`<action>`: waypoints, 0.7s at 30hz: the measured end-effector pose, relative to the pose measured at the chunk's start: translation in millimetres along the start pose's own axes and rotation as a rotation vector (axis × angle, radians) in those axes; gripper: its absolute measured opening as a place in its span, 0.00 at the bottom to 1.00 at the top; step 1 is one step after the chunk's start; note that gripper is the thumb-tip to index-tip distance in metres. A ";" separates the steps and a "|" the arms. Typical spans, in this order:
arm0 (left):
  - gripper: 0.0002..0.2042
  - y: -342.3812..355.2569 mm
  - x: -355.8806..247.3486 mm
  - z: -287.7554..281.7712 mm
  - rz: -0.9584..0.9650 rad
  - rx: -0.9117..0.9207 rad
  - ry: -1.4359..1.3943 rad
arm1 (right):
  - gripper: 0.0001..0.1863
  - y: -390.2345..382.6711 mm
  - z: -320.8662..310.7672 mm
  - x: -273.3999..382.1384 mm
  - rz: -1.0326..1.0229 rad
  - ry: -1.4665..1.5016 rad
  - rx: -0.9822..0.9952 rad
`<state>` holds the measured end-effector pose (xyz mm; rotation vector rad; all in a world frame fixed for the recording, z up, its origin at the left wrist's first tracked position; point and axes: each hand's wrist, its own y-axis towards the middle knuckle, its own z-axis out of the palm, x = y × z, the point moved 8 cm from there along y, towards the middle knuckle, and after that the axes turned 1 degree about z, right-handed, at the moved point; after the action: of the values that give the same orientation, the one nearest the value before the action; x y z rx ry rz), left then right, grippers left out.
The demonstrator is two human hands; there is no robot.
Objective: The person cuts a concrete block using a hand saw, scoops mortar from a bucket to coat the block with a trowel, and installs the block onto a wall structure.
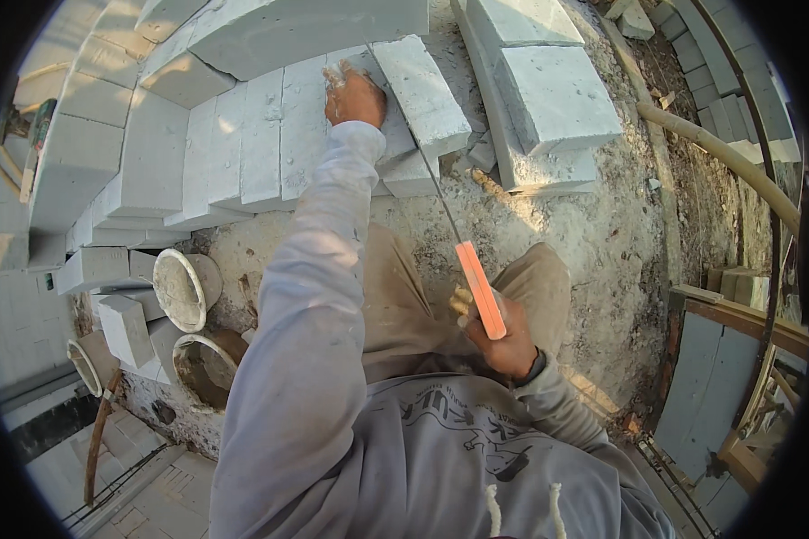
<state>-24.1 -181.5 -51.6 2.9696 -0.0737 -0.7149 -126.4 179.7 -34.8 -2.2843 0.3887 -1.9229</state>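
Note:
My left hand (355,97), its fingers curled and dusty, grips a white block (382,162) in the row ahead of me. My right hand (503,346) is closed round the orange handle (478,287) of a hand saw, low in front of my legs. The thin saw blade (436,193) runs forward and up, just right of my left hand, along the left side of a loose white block (422,94). Part of the blade's far end is hard to make out against the blocks.
More blocks (548,94) are stacked at the right, others (99,135) at the left. Pale buckets (203,359) and smaller blocks (121,323) lie at lower left. A long pole (719,148) crosses the right side, above a wooden-framed panel (710,386). Rubble covers the ground (602,269).

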 end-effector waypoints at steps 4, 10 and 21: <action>0.25 -1.1 7.4 3.7 -0.056 -0.052 0.023 | 0.06 -47.8 -2.0 -7.6 0.034 -0.004 0.009; 0.26 8.0 4.2 8.4 -0.111 -0.017 -0.005 | 0.10 64.5 -8.1 12.3 -0.120 -0.046 -0.069; 0.23 18.6 -8.3 -6.3 0.025 0.068 0.069 | 0.12 54.5 -21.2 39.4 -0.158 -0.174 -0.384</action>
<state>-29.1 -199.0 -40.4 3.0490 -0.1323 -0.6191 -147.2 117.9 -8.0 -2.7768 0.6204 -1.8262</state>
